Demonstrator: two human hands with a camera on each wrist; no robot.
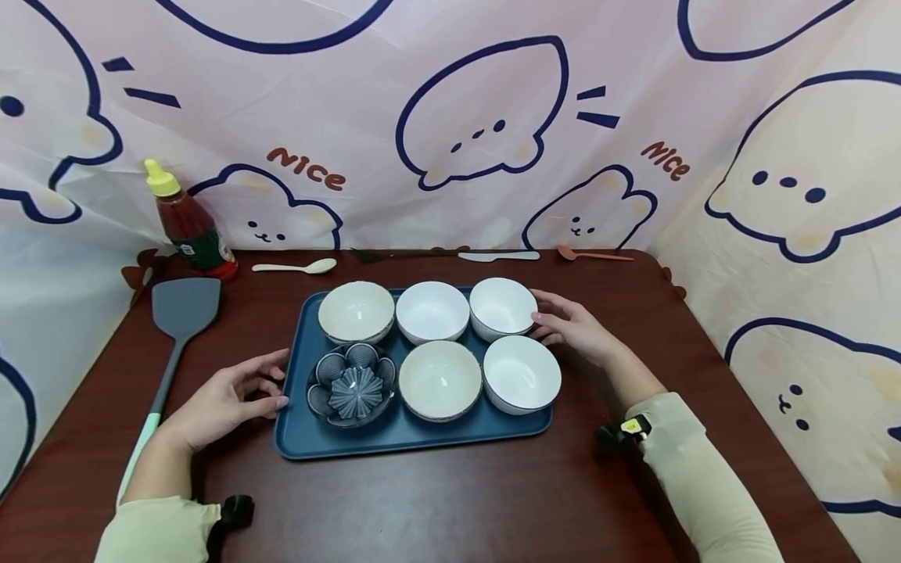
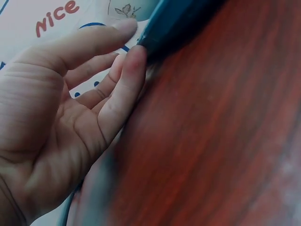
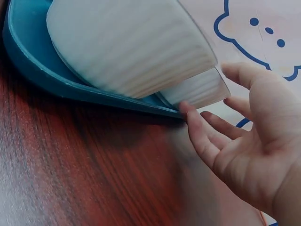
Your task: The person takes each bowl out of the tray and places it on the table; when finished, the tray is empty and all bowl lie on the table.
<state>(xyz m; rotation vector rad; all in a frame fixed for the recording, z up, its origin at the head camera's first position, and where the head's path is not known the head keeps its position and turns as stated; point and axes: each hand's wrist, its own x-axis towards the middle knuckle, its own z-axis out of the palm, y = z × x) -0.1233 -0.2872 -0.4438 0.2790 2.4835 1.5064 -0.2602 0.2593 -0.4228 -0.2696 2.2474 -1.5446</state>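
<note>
On the dark brown table a blue rectangular tray (image 1: 457,435) carries several bowls in two rows. At the back stand a cream bowl (image 1: 357,311), a white bowl (image 1: 432,311) and another white bowl (image 1: 503,303). A dark blue petal-patterned bowl (image 1: 354,389), a cream bowl (image 1: 440,383) and a white bowl (image 1: 522,377) form the front row. My left hand (image 1: 228,395) touches the tray's left edge, fingers loosely bent. The right hand (image 1: 570,328) has one fingertip at the tray's right edge, its thumb right by the back-right bowl's rim.
A grey spatula (image 1: 184,309) with a mint handle lies left of the tray, partly behind the left arm. At the back left stands a red sauce bottle (image 1: 193,231). Along the back edge lie a white spoon (image 1: 320,267), a pale knife (image 1: 496,256) and an orange spoon (image 1: 568,252).
</note>
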